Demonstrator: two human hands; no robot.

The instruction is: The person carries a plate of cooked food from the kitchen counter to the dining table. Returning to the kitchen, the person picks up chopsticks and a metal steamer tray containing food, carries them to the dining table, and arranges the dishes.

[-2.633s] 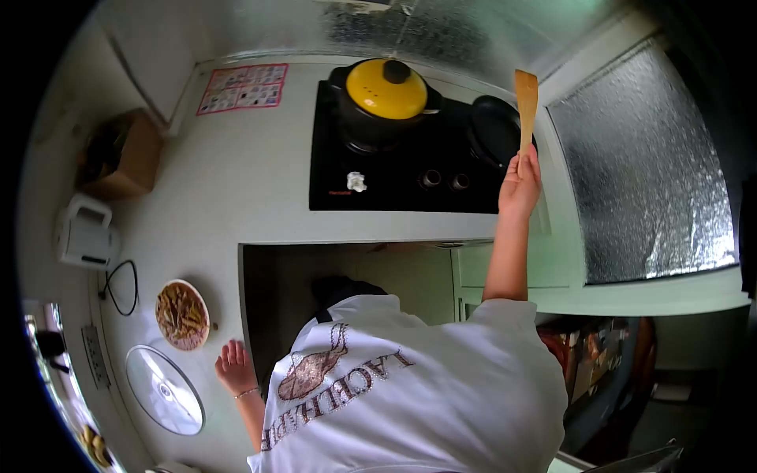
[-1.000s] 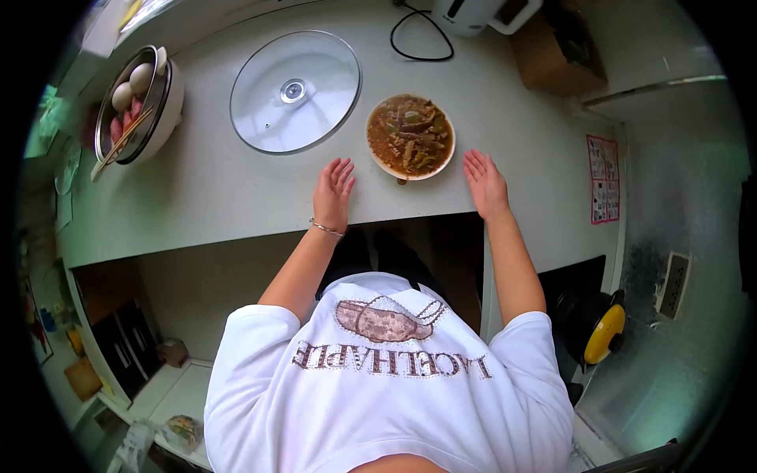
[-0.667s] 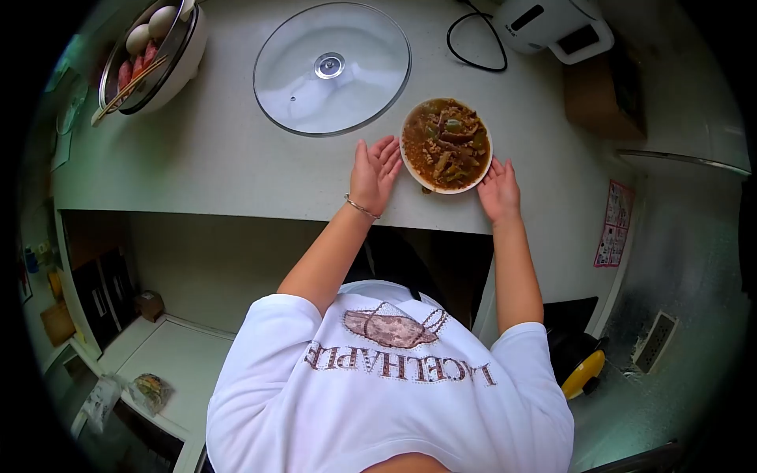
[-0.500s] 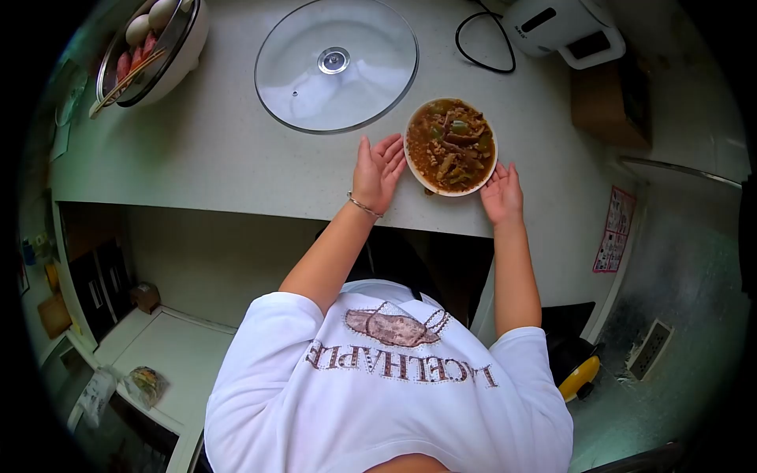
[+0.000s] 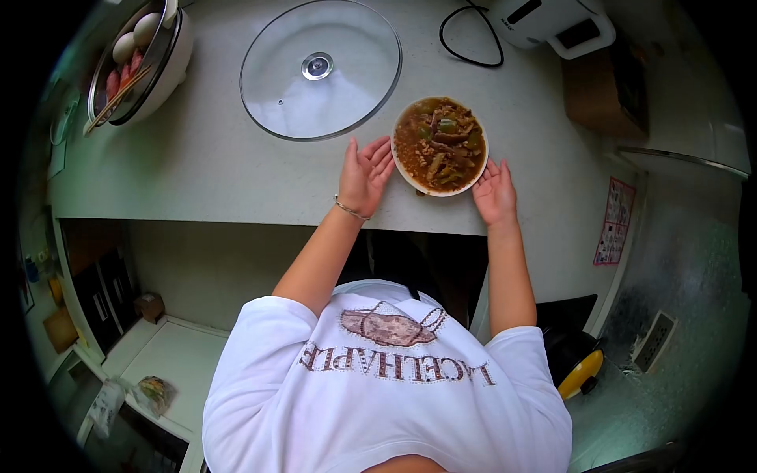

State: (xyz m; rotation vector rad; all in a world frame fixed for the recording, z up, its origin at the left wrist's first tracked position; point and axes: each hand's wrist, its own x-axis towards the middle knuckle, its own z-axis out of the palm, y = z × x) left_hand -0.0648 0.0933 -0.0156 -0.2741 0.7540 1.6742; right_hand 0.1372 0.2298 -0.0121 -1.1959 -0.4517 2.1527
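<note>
A white bowl (image 5: 400, 169) stands on the counter, filled nearly to the rim with a brown stew (image 5: 441, 146) of meat strips and green pepper pieces. At its left side is my left hand (image 5: 366, 175), palm up, with fingers stretched toward the rim and the thumb apart. My right hand (image 5: 495, 193) is on the other side, its outstretched fingertips at or just under the lower right rim. Neither hand is wrapped around the bowl; whether the fingertips touch it is hard to tell. A glass pot lid (image 5: 315, 102) with a metal knob lies behind my left hand.
The pale counter (image 5: 213, 173) ends in a front edge before my body. At the far left, a white pot (image 5: 169, 79) carries eggs, pink pieces and chopsticks. A white appliance (image 5: 536, 20) with a black cord (image 5: 498, 51) stands at the back right, near a brown box (image 5: 599, 98).
The head view has shifted and turned slightly, so everything sits a little differently in the picture. Both hands stay beside the bowl, with no clear movement of their own.
</note>
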